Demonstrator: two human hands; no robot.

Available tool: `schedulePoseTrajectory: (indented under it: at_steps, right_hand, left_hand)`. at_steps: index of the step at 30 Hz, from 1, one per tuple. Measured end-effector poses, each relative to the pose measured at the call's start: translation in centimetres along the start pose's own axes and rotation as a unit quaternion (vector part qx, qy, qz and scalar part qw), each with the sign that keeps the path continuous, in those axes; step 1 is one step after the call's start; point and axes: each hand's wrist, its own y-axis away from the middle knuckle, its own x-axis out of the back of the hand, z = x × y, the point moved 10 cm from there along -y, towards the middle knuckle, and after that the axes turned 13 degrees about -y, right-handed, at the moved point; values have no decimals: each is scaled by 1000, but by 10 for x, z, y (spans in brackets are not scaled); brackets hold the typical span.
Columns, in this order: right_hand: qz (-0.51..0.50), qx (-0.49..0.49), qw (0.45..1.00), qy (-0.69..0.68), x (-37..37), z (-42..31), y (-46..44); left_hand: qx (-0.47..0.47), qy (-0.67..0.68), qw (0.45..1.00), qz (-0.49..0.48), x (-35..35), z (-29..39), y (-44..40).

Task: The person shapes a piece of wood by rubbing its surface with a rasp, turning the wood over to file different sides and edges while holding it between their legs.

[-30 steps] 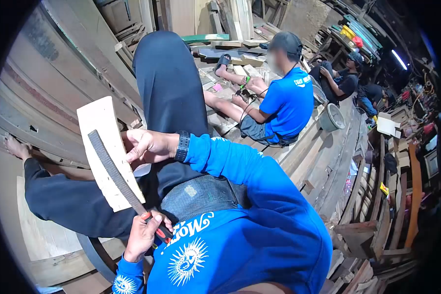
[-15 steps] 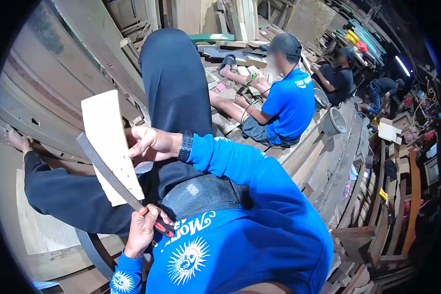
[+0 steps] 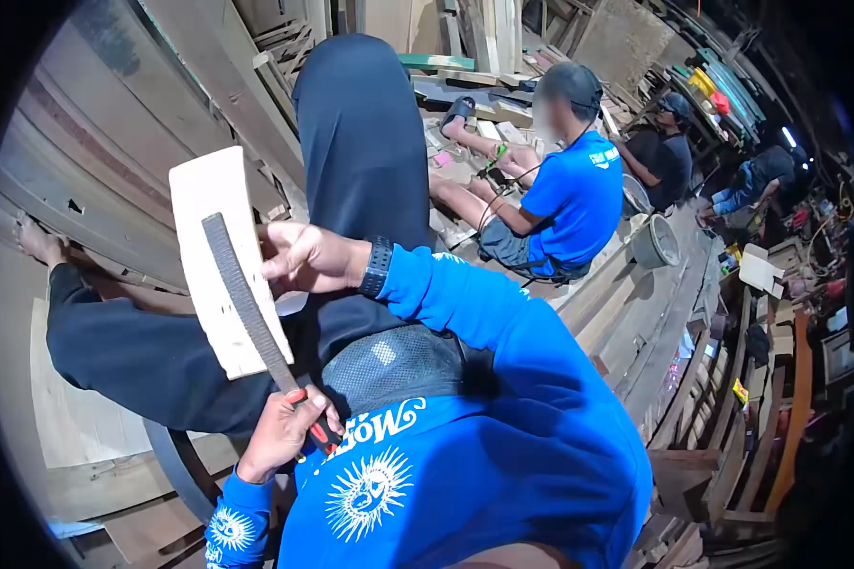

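My left hand is closed round the red and black handle of a file. The file's long dark blade lies across the face of a pale, slightly curved wooden block, its tip pointing up and left. My right hand, with a black watch at the wrist, grips the block's right edge, thumb on the near side and the other fingers partly hidden behind it. The block is held tilted over my lap, in front of my bent legs in dark trousers.
A person in a blue shirt sits on the wood-strewn floor, holding something with a cable. Beyond sit or bend other people. A grey bucket stands on planks. Large boards lean at the left.
The file has moved from the block's left edge onto its face and stands steeper. My left hand has shifted slightly right and up, while my right hand keeps its grip.
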Motion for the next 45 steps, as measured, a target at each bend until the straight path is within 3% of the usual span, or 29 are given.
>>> schedulePoseTrajectory:
  at_steps: [3,6,10,12,16,24,28,32,34,38,45]
  right_hand:
    - [6,-18,1000,-17,0,-1,2]
    - [-63,-68,995,27,-7,15,0]
    - [-59,-105,992,36,0,25,4]
    - [-53,-59,996,38,0,12,0]
    - [14,17,999,-28,8,-8,-2]
    - [-59,-94,994,15,-6,22,3]
    - [-34,-3,999,8,-11,-6,3]
    - [43,27,999,12,20,-18,3]
    - [-16,-29,999,27,-5,-6,5]
    - [-11,-68,993,93,-4,15,4]
    - [7,20,999,49,-5,-12,-5]
  left_hand:
    - [-22,21,999,14,0,-2,-1]
    - [7,-34,999,-4,-1,1,1]
    - [39,-19,999,-2,-4,-5,3]
    - [-18,7,1000,9,-1,1,-1]
    - [9,10,1000,27,1,-6,-2]
    - [10,16,999,44,-1,-8,0]
    - [-7,-17,999,27,-2,-2,-1]
    - [-7,-51,998,26,-2,1,-4]
    - [-12,-37,999,26,-3,2,-2]
    - [-9,-37,999,27,-3,-3,1]
    - [-30,4,1000,7,-2,-1,2]
